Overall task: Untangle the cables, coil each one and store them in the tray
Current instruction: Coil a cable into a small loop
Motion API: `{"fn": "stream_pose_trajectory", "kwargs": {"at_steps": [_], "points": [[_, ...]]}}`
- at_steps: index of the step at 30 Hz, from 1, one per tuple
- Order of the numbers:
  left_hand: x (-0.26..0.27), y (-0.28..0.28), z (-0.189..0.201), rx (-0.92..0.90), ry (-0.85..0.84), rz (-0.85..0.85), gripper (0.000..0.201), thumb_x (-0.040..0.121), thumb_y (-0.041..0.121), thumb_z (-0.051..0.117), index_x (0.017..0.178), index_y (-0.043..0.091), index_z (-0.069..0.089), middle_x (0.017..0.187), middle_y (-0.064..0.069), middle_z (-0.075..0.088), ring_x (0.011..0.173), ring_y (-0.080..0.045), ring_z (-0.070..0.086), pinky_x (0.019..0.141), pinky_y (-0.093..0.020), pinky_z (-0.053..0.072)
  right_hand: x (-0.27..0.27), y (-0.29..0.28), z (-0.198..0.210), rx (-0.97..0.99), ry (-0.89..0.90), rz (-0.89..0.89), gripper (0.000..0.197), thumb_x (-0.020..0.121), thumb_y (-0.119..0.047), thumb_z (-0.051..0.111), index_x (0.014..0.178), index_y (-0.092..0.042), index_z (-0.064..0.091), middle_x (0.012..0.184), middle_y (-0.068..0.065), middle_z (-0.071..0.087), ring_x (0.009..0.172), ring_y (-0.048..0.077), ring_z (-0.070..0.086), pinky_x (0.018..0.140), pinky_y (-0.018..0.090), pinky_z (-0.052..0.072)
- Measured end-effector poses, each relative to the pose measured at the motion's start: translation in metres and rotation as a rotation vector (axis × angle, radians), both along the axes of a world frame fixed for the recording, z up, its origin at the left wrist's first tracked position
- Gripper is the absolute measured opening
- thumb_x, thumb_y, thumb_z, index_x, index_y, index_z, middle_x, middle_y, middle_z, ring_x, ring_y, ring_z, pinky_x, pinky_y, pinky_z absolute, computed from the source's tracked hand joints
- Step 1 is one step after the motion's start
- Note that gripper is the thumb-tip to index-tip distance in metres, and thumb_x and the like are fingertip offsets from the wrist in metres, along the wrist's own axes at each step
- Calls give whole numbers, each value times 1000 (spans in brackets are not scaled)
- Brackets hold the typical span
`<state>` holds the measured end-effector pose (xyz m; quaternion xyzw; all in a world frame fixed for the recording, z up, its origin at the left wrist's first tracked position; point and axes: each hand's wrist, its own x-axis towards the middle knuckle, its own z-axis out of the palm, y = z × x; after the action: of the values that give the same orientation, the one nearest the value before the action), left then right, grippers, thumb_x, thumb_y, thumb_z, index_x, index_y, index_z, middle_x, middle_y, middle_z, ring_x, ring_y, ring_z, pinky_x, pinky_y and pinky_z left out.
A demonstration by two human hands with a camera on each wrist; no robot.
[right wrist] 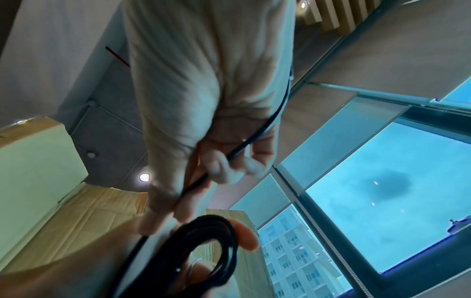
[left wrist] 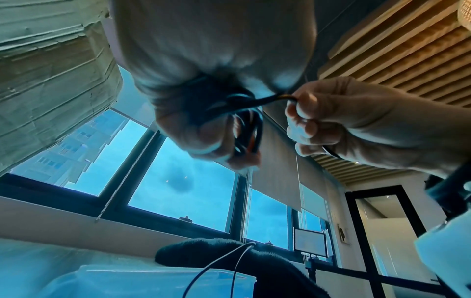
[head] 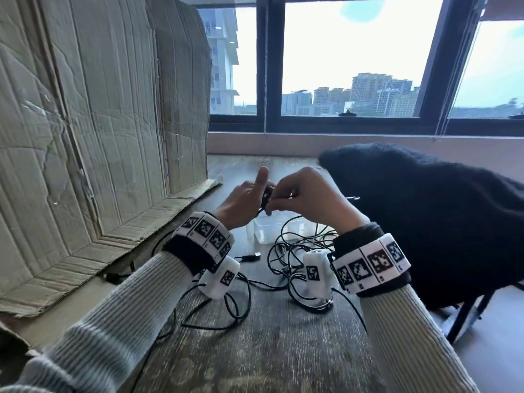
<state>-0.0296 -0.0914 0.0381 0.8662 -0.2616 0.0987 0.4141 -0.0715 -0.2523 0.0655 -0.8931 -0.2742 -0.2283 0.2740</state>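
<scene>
Ribbed grey sleeves [head: 141,302], black cuffs, b/w marker wristbands [head: 371,263].

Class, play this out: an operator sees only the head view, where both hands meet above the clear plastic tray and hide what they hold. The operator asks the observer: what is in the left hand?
Observer: In the left wrist view the left hand grips a small coil of thin black cable, several loops.
Operator: And the right hand?
Observer: In the right wrist view a black strand crosses the palm of the right hand, pinched by its fingers, leading toward that coil.
</scene>
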Motion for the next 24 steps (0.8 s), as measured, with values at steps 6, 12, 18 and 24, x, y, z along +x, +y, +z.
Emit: {"fn": "stream_pose_trajectory", "kwargs": {"at_steps": [6,12,18,24], "points": [[-11,-4,0,14,300,-269,72,85,67,40,100,3,68,65,2,62,45,-5,41,40,-19,31,10,-14,-4,168,22,9,10,73,-24,81,70,-19,72,62,-10,66,54,-1,55,61,15,41],[-12,6,5,-211,344,-307,34,95,25,53,111,-5,61,69,1,64,53,-9,52,44,-19,43,15,-37,-9,405,218,13,7,84,-25,72,84,-21,77,61,-8,61,54,19,43,48,32,37],[-5,4,13,-827,483,-202,35,102,27,39,116,0,57,109,-12,70,92,-21,71,66,-33,59,30,-27,-18,404,233,-30,18,95,-15,56,95,-15,74,66,-7,61,46,4,42,52,28,37],[5,-4,10,-1163,468,-165,30,104,24,29,120,9,50,119,-16,63,106,-29,64,89,-42,51,28,13,-27,184,88,-60,25,97,-17,53,89,-3,73,63,-8,60,43,-12,49,47,5,36]]}}
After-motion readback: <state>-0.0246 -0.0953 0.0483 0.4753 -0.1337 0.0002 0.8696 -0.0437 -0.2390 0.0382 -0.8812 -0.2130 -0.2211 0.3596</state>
